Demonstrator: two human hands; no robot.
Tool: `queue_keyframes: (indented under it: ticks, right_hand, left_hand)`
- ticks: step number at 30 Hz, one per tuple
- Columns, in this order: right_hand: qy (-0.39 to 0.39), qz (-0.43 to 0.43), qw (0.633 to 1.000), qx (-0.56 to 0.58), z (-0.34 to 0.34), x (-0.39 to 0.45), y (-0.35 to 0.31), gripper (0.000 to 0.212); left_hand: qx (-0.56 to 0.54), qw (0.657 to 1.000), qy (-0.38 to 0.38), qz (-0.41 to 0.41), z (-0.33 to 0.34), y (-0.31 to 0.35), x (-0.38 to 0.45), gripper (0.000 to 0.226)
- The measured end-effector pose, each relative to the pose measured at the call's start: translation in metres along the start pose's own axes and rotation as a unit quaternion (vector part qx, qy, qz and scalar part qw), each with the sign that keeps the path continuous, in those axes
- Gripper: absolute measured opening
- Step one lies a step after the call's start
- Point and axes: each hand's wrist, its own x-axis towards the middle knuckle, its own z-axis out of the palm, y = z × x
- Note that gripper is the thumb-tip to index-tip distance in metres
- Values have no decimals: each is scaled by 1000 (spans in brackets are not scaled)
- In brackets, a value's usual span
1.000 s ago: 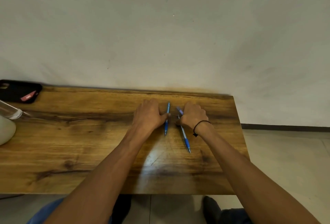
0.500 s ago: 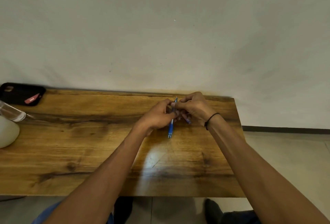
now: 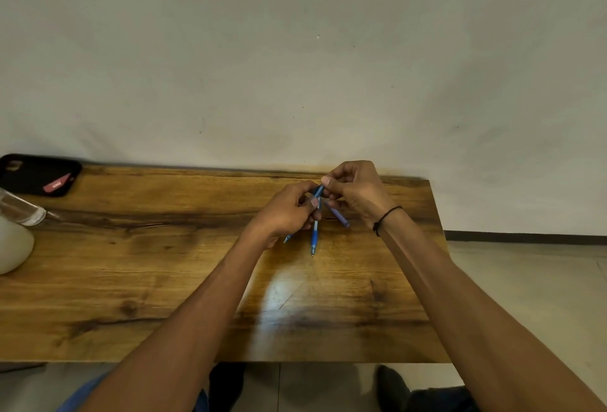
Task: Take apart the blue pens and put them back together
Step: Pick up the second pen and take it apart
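Holding both blue pens above the far half of the counter (image 3: 164, 263), well right of the black phone case (image 3: 36, 173). Left hand (image 3: 285, 214) curled round the barrel of one blue pen (image 3: 314, 237), thumb and forefinger pinched high on it, tip hanging down toward the wood just short of the surface. Right hand (image 3: 356, 193) with fingers (image 3: 328, 181) bent and pinched on the top end of that same pen, at the far side of the counter near the wall; lower fingers tucked round a second blue pen (image 3: 340, 218), slanting out toward the wrist with the black band (image 3: 386, 217). A thin blue tip (image 3: 287, 239) poking out beneath the left palm, possibly a loose part, too small to tell. Judged as the very start of taking the first pen apart. Best done by keeping the left grip firm and still on the barrel, twisting or pulling only with the right fingertips, working low over the counter so a spring or refill drops onto wood rather than the floor, and setting the spare pen down first to free the right hand.
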Motion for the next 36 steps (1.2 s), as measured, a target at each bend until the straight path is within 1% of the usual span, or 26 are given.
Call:
queue_keyframes:
  ticks: [2, 4, 9, 14, 22, 29, 36]
  right_hand:
    - [4, -4, 1000, -6, 1, 1, 1, 8]
    - [6, -8, 1000, -15, 1, 1, 2, 5]
    - [13, -31, 998, -51, 3, 2, 4, 8]
    - [26, -43, 997, -59, 4, 0, 3, 8]
    - [49, -24, 998, -23, 12, -8, -1, 7]
    - [48, -19, 998, -44, 13, -12, -4, 11]
    - [44, -20, 998, -29, 12, -13, -3, 12]
  left_hand:
    - [-1, 1000, 1, 1, 0, 0, 0, 33]
    - [-9, 1000, -3, 2, 0, 0, -1, 35]
    - [-15, 1000, -1, 4, -2, 0, -2, 40]
    - [-1, 1000, 5, 5, -3, 1, -2, 38]
    - [50, 998, 31, 26, -2, 4, -6, 40]
    - [105, 992, 39, 52, -2, 7, -10, 40]
    - [114, 992, 41, 45, -4, 8, -11, 42]
